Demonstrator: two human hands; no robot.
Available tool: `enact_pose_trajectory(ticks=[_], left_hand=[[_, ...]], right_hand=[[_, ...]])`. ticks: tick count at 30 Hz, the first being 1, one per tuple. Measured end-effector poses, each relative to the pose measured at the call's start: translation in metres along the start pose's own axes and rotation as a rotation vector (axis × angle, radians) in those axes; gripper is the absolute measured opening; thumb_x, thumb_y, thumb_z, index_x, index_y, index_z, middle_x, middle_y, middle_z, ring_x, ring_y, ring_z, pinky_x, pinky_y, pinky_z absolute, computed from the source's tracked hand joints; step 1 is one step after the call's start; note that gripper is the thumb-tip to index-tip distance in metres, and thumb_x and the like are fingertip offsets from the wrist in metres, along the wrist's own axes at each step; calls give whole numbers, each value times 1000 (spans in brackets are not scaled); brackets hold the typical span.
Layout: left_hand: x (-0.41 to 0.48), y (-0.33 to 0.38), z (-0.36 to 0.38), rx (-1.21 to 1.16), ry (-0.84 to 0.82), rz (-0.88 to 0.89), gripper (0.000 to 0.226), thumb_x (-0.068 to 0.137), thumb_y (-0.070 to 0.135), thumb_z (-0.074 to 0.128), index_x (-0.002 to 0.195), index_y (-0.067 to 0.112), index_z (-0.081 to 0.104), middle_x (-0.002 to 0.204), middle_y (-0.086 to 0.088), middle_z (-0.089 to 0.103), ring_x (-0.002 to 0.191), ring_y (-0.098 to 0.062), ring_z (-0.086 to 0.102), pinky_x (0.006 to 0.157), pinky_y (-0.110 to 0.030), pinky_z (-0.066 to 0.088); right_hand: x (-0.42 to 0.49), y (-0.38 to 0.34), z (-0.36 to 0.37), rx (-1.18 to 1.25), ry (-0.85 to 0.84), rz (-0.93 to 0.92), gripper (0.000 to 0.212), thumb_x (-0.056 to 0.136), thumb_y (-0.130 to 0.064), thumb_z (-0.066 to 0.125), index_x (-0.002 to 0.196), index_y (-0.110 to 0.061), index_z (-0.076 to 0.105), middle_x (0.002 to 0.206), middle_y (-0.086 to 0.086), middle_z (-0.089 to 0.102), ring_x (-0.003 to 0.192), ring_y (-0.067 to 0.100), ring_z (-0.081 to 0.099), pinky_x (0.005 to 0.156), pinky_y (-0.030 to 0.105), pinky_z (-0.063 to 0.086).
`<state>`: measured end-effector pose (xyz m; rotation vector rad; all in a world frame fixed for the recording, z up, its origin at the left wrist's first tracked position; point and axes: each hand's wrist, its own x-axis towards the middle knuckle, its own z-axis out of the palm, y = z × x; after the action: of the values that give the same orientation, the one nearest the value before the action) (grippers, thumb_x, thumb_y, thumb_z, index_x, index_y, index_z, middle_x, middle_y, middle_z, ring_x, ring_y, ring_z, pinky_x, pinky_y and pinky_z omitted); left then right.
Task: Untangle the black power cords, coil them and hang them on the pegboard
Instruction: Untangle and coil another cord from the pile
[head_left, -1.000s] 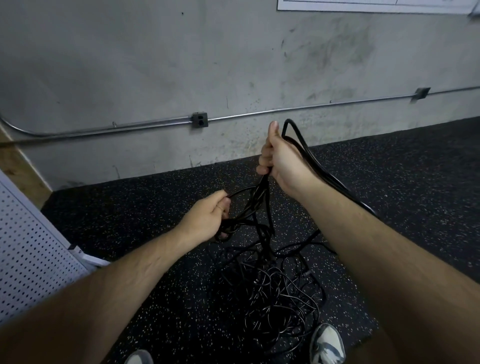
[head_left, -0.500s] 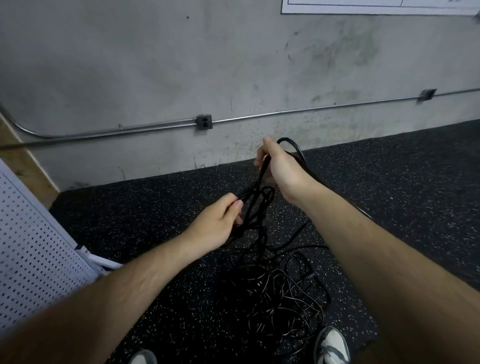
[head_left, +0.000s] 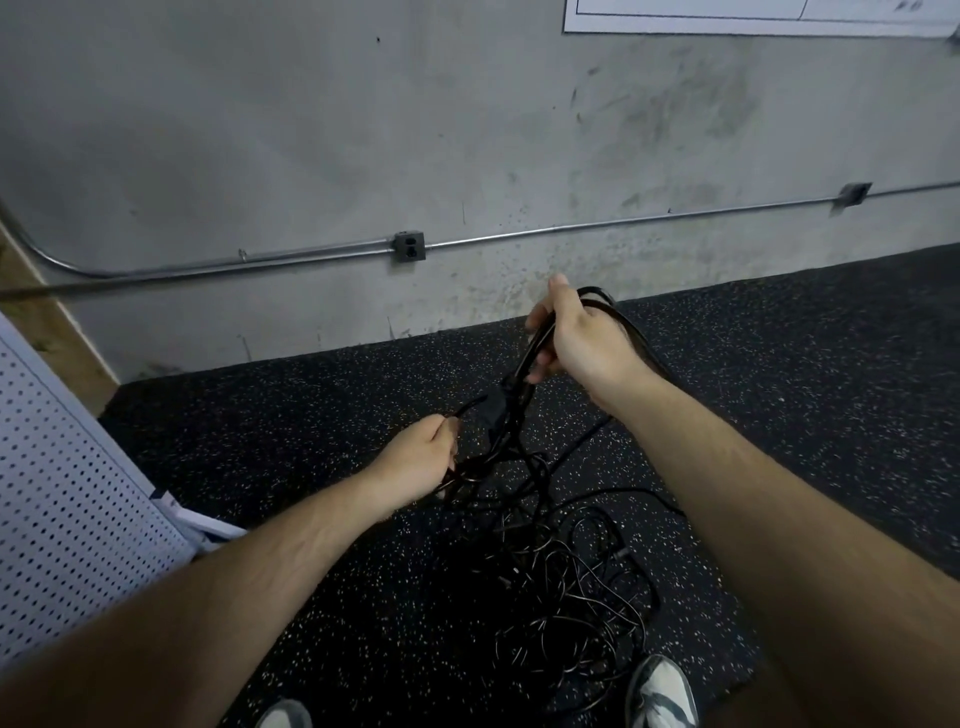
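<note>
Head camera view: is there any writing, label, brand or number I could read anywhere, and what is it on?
No text can be read here.
White sheet high on the wall: a few dark marks at its cut-off top edge, too small to read.
Black power cords, pegboard, shoe: no legible label or brand.

open speckled floor (head_left: 779, 364) lay right of the cord tangle (head_left: 566, 587); the pegboard (head_left: 67, 499) blocked the left, the wall (head_left: 363, 130) ahead.
</note>
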<state>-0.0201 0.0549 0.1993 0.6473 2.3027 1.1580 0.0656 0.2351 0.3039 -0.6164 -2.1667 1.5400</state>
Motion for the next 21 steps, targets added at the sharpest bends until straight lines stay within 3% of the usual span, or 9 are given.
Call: enact_pose_trajectory(ticks=[2, 5, 7, 9, 11, 13, 16, 19, 21], left_hand=[[-1, 0, 1, 43, 4, -4, 39, 110, 46, 32, 98, 17, 56, 83, -2, 60, 73, -17, 60, 72, -40, 54], [0, 2, -1, 181, 101, 83, 36, 109, 44, 36, 103, 14, 55, 84, -3, 58, 74, -17, 56, 63, -35, 43], [2, 4, -2, 171, 96, 36, 29, 107, 45, 42, 110, 18, 52, 87, -1, 62, 71, -16, 59, 62, -33, 43], [0, 4, -4, 75, -15, -101, 28, 105, 49, 45, 114, 23, 50, 95, 2, 72, 73, -15, 70, 64, -30, 49], [0, 3, -4, -23, -113, -168, 35, 105, 49, 46, 109, 18, 61, 89, 0, 76, 72, -16, 74, 68, -33, 55], [2, 3, -6, -67, -88, -145, 39, 106, 47, 47, 102, 12, 64, 78, -4, 68, 59, -14, 67, 62, -33, 57], [6, 1, -8, 125, 22, -62, 44, 107, 49, 40, 101, 12, 64, 67, -3, 55, 54, -15, 58, 55, -33, 58], [4, 2, -6, 113, 41, -2, 44, 107, 49, 41, 112, 12, 64, 84, -4, 65, 73, -19, 65, 73, -42, 62], [2, 4, -4, -7, 0, -6, 36, 104, 46, 51, 113, 13, 63, 103, -1, 66, 90, -15, 66, 75, -34, 62]], right_hand=[[0, -3, -2, -9, 62, -25, 62, 109, -49, 24, 87, -8, 66, 52, 2, 62, 52, 21, 69, 63, 30, 56], [2, -5, -4, 115, 78, -3, 60, 109, -48, 27, 87, -8, 66, 54, 5, 62, 56, 25, 71, 81, 50, 61], [3, -5, -4, 218, 66, 31, 59, 110, -46, 30, 85, -6, 65, 54, 4, 60, 53, 21, 69, 84, 56, 60], [1, -5, -2, 328, 60, 50, 56, 110, -43, 33, 83, -5, 63, 64, 8, 59, 51, 15, 64, 82, 55, 62], [1, -6, -3, 382, 84, 48, 54, 110, -42, 35, 81, -5, 61, 72, 11, 57, 51, 13, 60, 78, 53, 63], [0, -7, -5, 359, 128, 33, 55, 110, -43, 35, 78, -6, 61, 64, 9, 59, 49, 15, 62, 78, 54, 63], [-1, -8, -8, 336, 212, -10, 59, 110, -45, 31, 70, -11, 59, 51, 5, 60, 47, 24, 64, 79, 53, 61], [-3, -11, -8, 367, 253, -27, 61, 110, -45, 30, 66, -12, 57, 53, 4, 61, 45, 24, 63, 71, 47, 58], [-1, -14, -8, 412, 227, -16, 58, 110, -44, 31, 71, -10, 57, 55, 4, 62, 45, 21, 62, 75, 50, 60]])
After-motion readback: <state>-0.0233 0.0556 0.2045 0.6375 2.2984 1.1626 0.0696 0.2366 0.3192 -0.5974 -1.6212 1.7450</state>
